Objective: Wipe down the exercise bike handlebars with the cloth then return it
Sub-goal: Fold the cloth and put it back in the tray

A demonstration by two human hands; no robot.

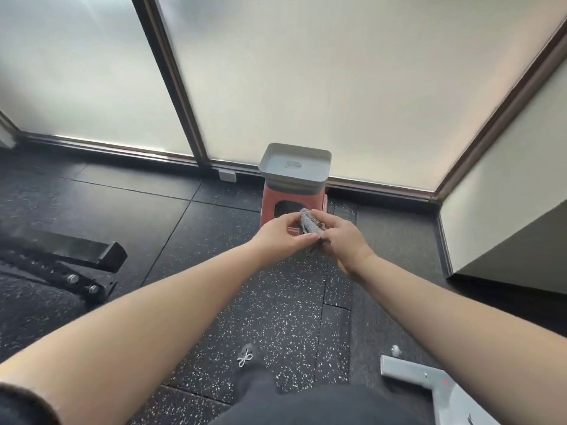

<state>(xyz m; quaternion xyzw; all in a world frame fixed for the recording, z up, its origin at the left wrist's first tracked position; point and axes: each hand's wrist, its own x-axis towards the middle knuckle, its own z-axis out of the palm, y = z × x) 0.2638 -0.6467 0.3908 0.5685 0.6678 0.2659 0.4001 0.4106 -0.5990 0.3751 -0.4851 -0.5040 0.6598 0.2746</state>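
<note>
Out in front of the red stool, both arms are stretching forward and the grey cloth is getting bunched up between the two hands. The left hand is pinching the near edge of it with thumb and fingertips, and the right hand is curling around the other side, so both are gripping the same rag in mid-air, just short of the stool. On top of the stool a grey tray is sitting with nothing much in it, right by the frosted glass panels.

My guess is it's either just been picked up or is about to go back, honestly can't tell which, since no handlebars are showing here, only a bit of grey metal frame at the bottom right.

Tip for this bit: keep folding it into a neat pad, not a wad, so a flat face is facing out. If it's heading for the tray, go down over the middle, because that tray is overhanging a small stool and could tip if nudged at the rim.
</note>
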